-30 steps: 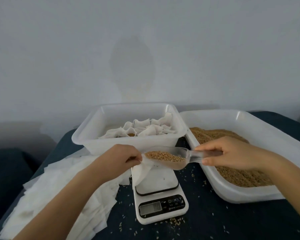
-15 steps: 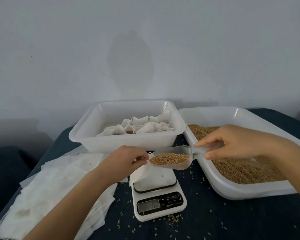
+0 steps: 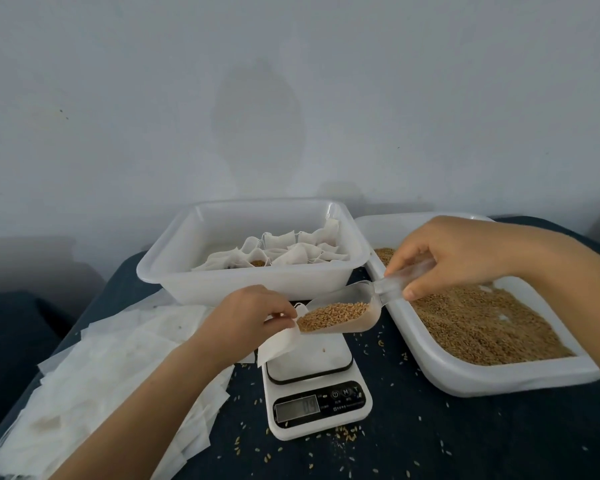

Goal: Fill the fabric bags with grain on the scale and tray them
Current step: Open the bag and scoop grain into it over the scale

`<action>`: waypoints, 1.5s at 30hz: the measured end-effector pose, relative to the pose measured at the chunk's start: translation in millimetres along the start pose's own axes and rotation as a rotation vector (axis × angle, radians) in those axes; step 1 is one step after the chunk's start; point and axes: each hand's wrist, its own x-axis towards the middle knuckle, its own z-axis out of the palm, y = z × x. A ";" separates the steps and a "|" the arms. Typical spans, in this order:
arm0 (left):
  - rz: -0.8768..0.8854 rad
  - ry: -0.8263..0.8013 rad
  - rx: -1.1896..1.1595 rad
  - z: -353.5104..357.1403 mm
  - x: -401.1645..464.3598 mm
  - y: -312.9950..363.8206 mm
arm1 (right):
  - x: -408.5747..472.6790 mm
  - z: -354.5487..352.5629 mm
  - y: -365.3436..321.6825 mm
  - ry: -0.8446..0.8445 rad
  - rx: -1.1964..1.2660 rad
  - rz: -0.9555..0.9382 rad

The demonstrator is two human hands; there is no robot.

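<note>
Change: right hand (image 3: 454, 258) has raised the scoop (image 3: 343, 313) handle, tipping it.
Axis: scoop mouth points down-left into bag (image 3: 281, 341).
Hands: left hand (image 3: 246, 317) pinches bag mouth; right grips handle.

- The left hand (image 3: 248, 315) is reaching in from the lower left on a bare forearm, knuckles up, its thumb and curled fingers (image 3: 280, 315) pinching the open rim of a thin white fabric bag (image 3: 279, 342) that is hanging just below the fingertips.
- The right hand (image 3: 454, 258) is coming in from the right, wrist raised, its thumb and forefinger gripping the handle of a clear plastic scoop (image 3: 343, 311) heaped with brown grain, tilted down toward the left fingertips.
</note>
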 end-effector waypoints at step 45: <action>-0.004 0.071 -0.125 -3.2 -2.2 10.2 | 31.8 -53.8 -81.3 -0.126 -0.449 0.010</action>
